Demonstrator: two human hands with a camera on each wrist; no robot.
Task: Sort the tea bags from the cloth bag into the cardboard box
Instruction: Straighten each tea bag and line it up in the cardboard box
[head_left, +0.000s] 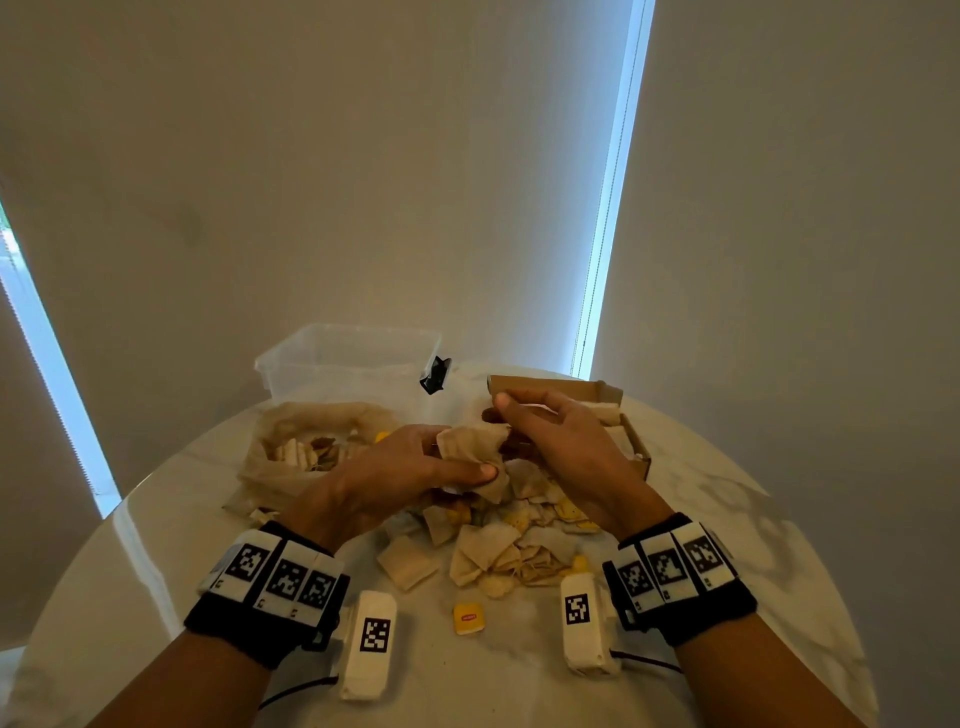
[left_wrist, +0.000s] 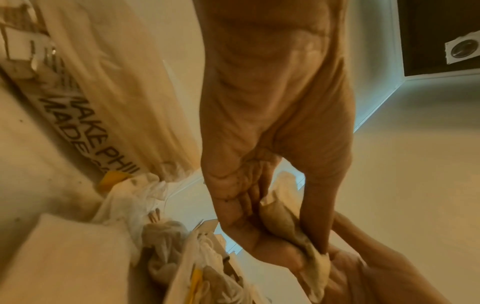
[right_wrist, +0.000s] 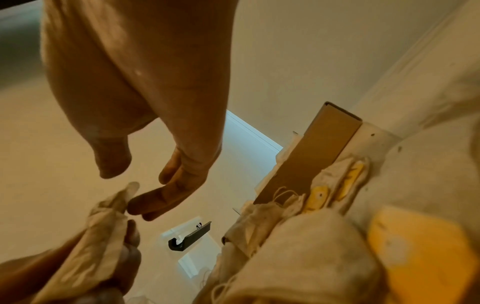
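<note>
My left hand pinches a beige tea bag between thumb and fingers, above the table's middle. In the left wrist view the same tea bag sits under the thumb of my left hand. My right hand hovers just right of it, thumb and fingers apart. In the right wrist view a fingertip of the right hand touches the upper corner of the tea bag. The cloth bag lies open at the left with tea bags inside. The cardboard box stands at the right, partly behind my right hand.
A loose pile of tea bags covers the round white table beneath my hands. One yellow tag lies nearer me. A clear plastic tub with a black clip stands at the back. Two white devices rest near my wrists.
</note>
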